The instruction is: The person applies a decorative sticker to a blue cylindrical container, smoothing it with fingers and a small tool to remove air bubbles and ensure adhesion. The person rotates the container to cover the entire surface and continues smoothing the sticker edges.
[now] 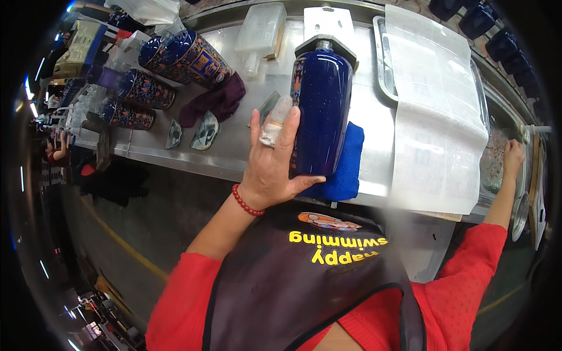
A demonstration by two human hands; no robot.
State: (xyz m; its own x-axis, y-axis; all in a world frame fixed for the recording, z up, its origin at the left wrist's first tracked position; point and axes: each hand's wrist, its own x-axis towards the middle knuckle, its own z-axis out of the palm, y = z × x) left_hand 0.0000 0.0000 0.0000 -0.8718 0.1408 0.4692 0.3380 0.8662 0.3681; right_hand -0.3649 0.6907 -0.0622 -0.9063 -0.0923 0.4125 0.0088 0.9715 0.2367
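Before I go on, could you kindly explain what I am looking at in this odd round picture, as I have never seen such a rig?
There is no machine here: a person wears a wide fisheye camera on the head, looking down, so straight edges bend near the rim. The red sleeves at the bottom are the person's own arms. The left hand grips a tall dark blue bottle lying on a blue cloth on the steel bench. The right hand reaches out to the bench's far right end; what it touches is unclear. Also on the bench: patterned blue bottles lying at the left, a purple cloth, and a white sheet over a tray.
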